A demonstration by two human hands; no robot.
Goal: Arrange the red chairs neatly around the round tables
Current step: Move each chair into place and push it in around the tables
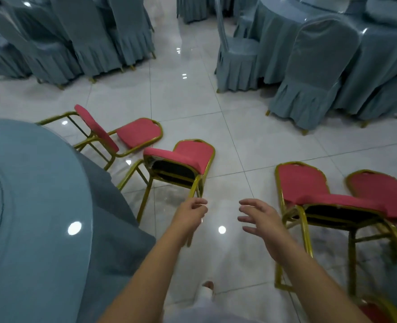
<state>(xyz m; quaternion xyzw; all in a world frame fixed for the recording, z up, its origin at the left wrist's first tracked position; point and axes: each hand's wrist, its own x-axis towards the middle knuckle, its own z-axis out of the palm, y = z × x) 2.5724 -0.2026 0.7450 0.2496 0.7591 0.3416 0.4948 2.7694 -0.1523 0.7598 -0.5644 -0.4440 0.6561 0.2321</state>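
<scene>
Several red chairs with gold frames lie tipped on their backs on the white tiled floor. One red chair (138,133) lies by the round table (29,206), which has a blue cloth and a glass top. A second chair (188,157) points its legs toward me. My left hand (190,214) sits loosely curled in front of that chair's near gold leg; whether it grips the leg is unclear. My right hand (260,223) hovers with fingers spread, left of a third chair (307,185). A fourth chair (384,192) lies beside it.
Chairs in blue-grey covers (309,73) ring another covered round table (379,54) at the upper right. More covered chairs (88,38) crowd the upper left. Glossy floor tiles (181,101) stretch between them. Part of another red chair (379,311) shows at the bottom right.
</scene>
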